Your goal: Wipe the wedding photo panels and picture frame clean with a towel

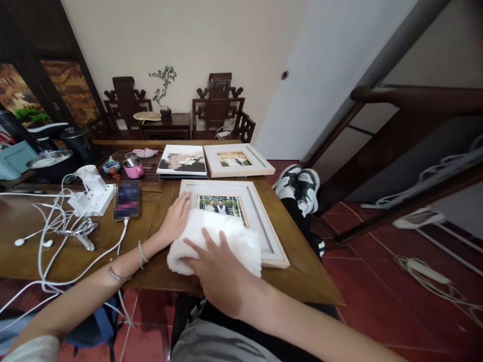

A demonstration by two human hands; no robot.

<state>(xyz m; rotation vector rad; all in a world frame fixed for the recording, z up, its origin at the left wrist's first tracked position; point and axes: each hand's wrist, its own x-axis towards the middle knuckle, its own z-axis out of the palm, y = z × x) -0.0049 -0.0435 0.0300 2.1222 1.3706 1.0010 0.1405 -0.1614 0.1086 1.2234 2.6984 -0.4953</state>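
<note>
A photo frame (260,216) with a pale wood border and a wide white mat lies on the table in front of me. A white fluffy cloth (241,244) covers its lower left part and hides the bottom of the photo (220,203). My right hand (221,274) presses on the cloth from above, its fingers spread apart. Along the frame's left side rests my left hand (178,216), fingers stretched out, beside the cloth's upper left edge. The left fingertips touch the frame's upper left border.
Behind lie a second frame (260,163) and a stacked photo panel (166,166). To the left are a phone (127,201), a power strip (98,198), tangled white cables and a pink cup (133,168). A dark wooden chair (426,103) stands at the right.
</note>
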